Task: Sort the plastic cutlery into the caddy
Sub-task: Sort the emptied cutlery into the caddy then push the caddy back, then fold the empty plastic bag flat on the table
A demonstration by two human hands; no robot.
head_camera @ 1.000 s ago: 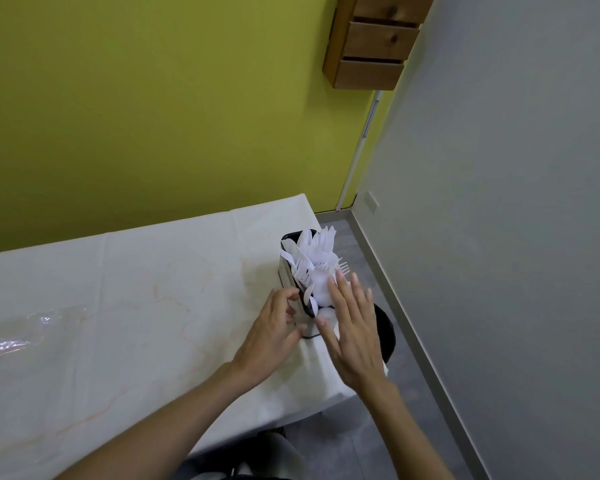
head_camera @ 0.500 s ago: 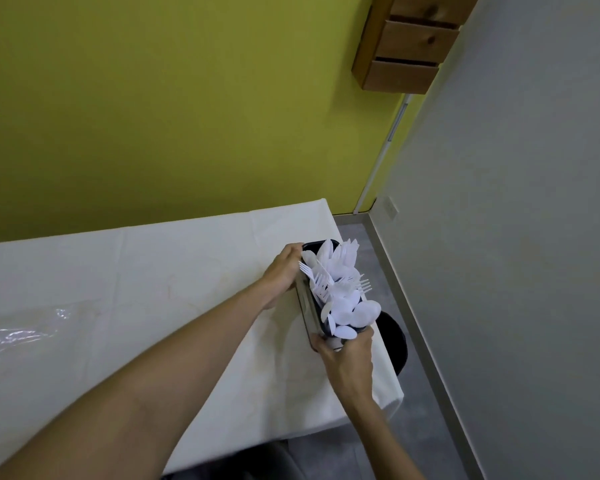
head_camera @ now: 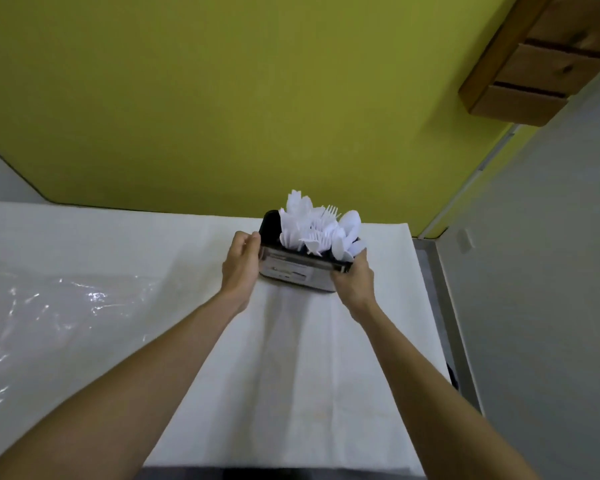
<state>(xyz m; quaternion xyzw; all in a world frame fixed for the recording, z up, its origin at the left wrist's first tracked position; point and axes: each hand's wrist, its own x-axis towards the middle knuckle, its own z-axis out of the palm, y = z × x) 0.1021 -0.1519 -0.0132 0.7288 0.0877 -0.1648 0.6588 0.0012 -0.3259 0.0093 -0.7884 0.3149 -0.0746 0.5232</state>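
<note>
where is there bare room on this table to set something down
Bare tablecloth stretches from the caddy, gripped by left hand and right hand, back to the near edge, and along the far edge left of the left hand. Crinkled clear plastic crowds the left end.

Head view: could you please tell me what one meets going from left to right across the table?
plastic sheet → left hand → caddy → right hand
</note>
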